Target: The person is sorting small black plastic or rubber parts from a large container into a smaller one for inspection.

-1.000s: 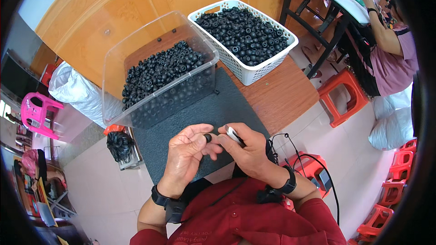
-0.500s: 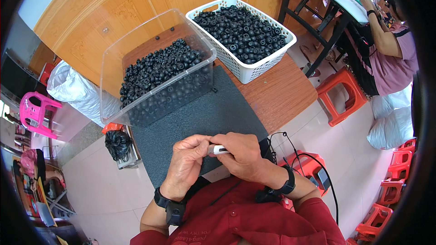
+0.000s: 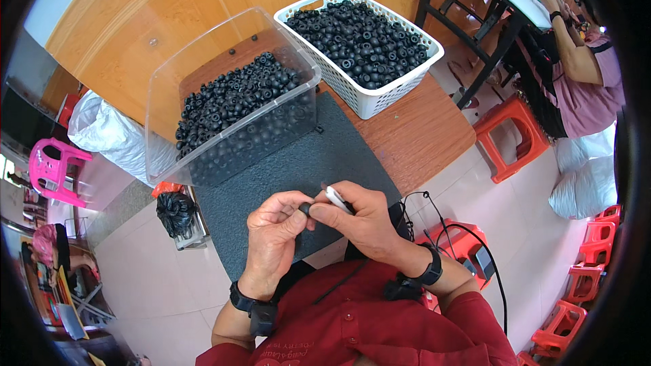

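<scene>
My left hand [image 3: 272,229] pinches a small round black piece [image 3: 305,209] between thumb and fingertips, above the front of the dark mat [image 3: 298,169]. Close beside it, my right hand [image 3: 363,222] is closed around a slim white-handled tool [image 3: 334,196]. A short greyish end points away from me; its exact kind is too small to make out. Right thumb tip and black piece are very near each other. Beyond my hands, a clear plastic bin [image 3: 237,134] holds many similar black pieces. A white perforated basket [image 3: 366,103] behind it to the right is heaped with more.
Bin, mat and basket are on a brown wooden table [image 3: 424,139]. Black cables [image 3: 441,230] hang by a red stool [image 3: 461,247] at my right. Another person [image 3: 586,78] sits at a table at far right. White sacks [image 3: 112,135] stand on the left.
My hands have moved slightly away from me. The right hand has turned, so the white tool now points forward, and the black piece shows in my left fingertips.
</scene>
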Action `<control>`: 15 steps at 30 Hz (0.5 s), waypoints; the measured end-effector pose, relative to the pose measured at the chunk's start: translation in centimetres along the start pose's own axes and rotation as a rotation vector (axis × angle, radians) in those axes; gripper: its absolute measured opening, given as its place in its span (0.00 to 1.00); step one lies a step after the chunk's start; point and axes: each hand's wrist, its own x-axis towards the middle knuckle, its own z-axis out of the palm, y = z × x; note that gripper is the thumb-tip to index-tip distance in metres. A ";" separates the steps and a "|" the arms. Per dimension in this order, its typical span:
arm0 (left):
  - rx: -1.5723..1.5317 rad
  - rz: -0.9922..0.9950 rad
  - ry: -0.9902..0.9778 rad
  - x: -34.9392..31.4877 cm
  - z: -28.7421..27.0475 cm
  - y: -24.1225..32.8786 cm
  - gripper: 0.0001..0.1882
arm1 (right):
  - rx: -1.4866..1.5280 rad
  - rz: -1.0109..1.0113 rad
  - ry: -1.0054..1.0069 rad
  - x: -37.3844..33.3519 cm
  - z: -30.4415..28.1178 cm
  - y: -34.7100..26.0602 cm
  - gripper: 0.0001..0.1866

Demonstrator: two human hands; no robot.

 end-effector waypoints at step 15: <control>-0.112 -0.037 -0.012 0.0 -0.3 -0.1 0.13 | -0.095 -0.028 -0.034 0.1 -0.1 0.8 0.07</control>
